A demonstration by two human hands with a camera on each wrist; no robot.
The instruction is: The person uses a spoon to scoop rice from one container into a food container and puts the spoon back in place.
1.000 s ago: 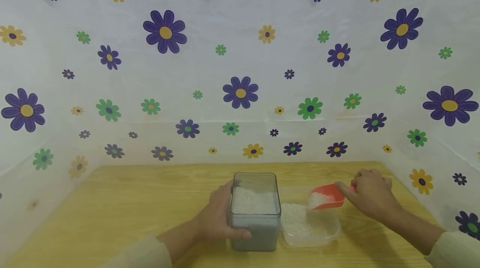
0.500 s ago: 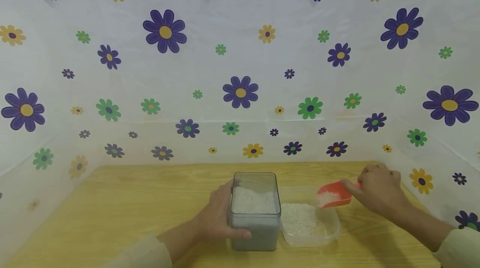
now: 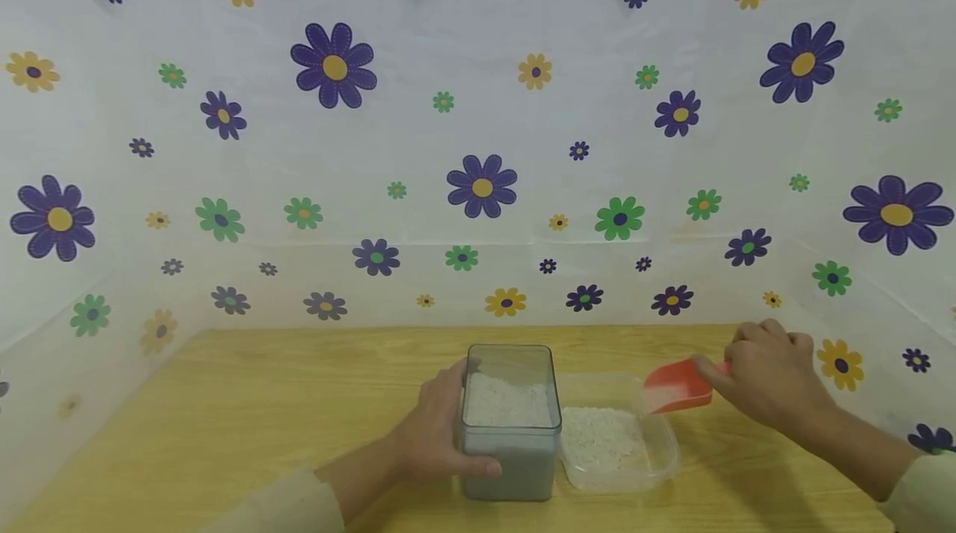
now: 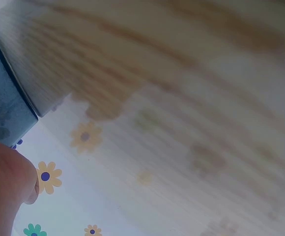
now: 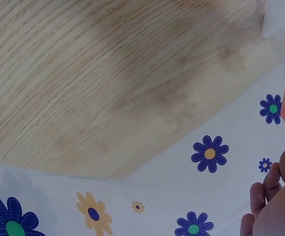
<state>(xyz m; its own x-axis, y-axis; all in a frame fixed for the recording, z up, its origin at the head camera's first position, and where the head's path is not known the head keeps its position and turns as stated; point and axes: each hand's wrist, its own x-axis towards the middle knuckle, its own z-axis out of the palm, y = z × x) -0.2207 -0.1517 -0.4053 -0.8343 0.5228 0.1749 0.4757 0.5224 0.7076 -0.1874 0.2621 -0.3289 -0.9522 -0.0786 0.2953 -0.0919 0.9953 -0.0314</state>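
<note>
My left hand [image 3: 436, 425] holds a tall bluish-grey clear container [image 3: 511, 462] by its left side, thumb across the front and fingers toward the back. White grains like rice [image 3: 508, 400] fill much of it. Close beside it on the right sits a low clear plastic tub [image 3: 660, 454], also with white grains [image 3: 601, 437] in it, mostly on its left. My right hand [image 3: 773, 375] grips a red scoop [image 3: 683, 386] by the handle, tilted over the tub's right back corner with a little white left in its mouth. The scoop's edge also shows in the right wrist view.
Both containers stand on a wood-grain table [image 3: 299, 408]. White sheeting with printed flowers [image 3: 478, 101] rises behind the table and along both sides.
My right hand and the scoop have moved right and slightly up. Grains have left the scoop, and the heap in the tub has spread rightward. My left hand keeps its place.
</note>
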